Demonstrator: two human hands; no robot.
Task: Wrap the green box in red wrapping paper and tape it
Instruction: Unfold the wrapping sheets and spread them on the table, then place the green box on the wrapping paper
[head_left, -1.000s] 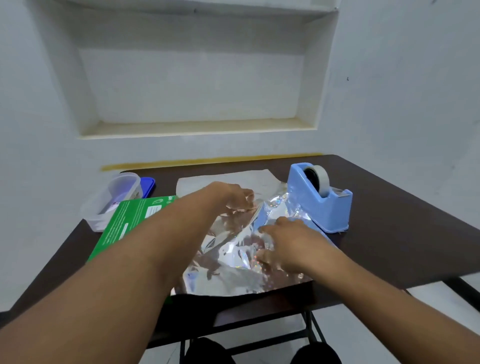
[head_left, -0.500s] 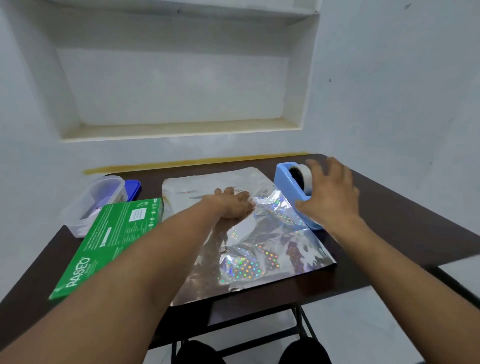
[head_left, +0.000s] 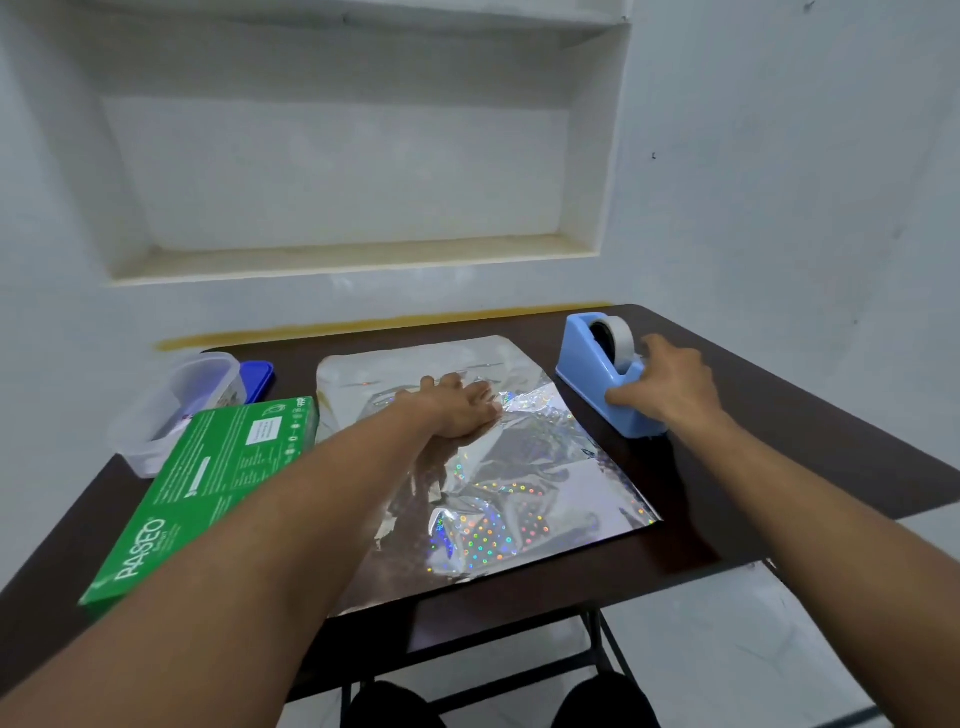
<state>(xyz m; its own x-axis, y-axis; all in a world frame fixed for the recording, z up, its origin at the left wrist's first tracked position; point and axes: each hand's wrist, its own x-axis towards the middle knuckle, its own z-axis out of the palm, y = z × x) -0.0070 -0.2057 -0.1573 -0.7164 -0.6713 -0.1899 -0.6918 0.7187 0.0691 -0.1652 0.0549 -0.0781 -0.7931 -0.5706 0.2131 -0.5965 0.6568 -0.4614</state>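
Head view, the only one supplied. The wrapping paper (head_left: 483, 467) lies spread at the centre of the dark desk (head_left: 810, 415), its silver holographic side up and visibly creased; no red face shows from here. The left hand (head_left: 457, 408) rests flat on the sheet toward its 12 o'clock end, fingers straight, pressing it down. The right hand (head_left: 670, 384) sits on the blue tape dispenser (head_left: 602, 374) at the sheet's 2 o'clock; fingers are curled over the near end of its body, so it appears to be gripping it, though the thumb is hidden. The tape roll (head_left: 615, 338) is seated in the dispenser.

The green box (head_left: 208, 488) lies flat at the sheet's 9 o'clock, just beside its left edge, unwrapped and untouched. A clear plastic container (head_left: 171, 410) and a blue lid (head_left: 257, 376) stand at the box's 12 o'clock.

Assessment: the box looks like flat, rigid cardboard, probably light; take it by the long edges with both hands and set it on the sheet's centre. The foil looks thin and slippery and keeps creases; hold it by the edges, pin it with a flat palm. The dispenser looks weighted, so it is likely to stay put during a one-handed pull.
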